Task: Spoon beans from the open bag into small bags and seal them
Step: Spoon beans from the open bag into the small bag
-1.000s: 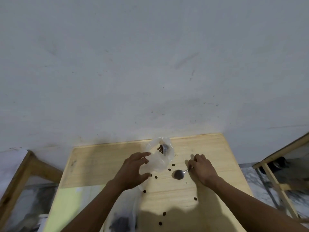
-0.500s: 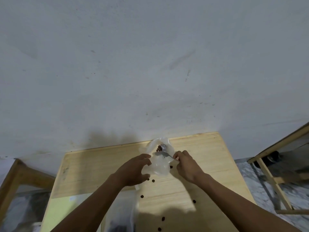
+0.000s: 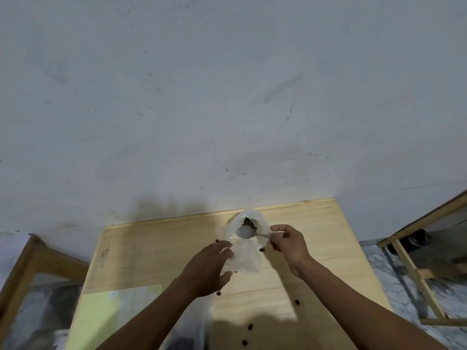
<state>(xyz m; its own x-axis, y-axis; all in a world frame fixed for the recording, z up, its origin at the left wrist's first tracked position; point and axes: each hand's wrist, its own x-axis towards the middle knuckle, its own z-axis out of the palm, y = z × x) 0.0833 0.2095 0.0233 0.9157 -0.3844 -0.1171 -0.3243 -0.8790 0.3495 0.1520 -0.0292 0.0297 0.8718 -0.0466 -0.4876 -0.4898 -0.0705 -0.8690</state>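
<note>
Biggest thing in view is the pale grey wall [image 3: 227, 97] – scuffed and speckled, taking up most of the frame, no writing on it or on anything else that I can make out. Under it sits one light wooden desk [image 3: 316, 223] pushed right up against that wall, with a wooden frame [image 3: 414, 274] off to the right standing on a marbled floor [image 3: 454, 299] and another wooden frame [image 3: 30, 258] at the left edge.

On the desk: one small clear bag [image 3: 246, 253] standing open near the far edge, with a little clump of dark beans [image 3: 249, 222] inside near the top. A second clear bag [image 3: 199, 324] hangs around the near edge, mostly hidden by the arm. A pale green sheet [image 3: 106, 314] lies at the near left.

Left hand [image 3: 209, 269] holds the small bag's side, fingers curled round the plastic. Right hand [image 3: 288, 245] has its grip pinched together on the handle of one metal spoon [image 3: 245, 232] – the bowl is over the small bag's mouth and looks empty.

Loose beans scattered on the wood: I count about six, e.g. one [image 3: 297, 302] near the right forearm.
</note>
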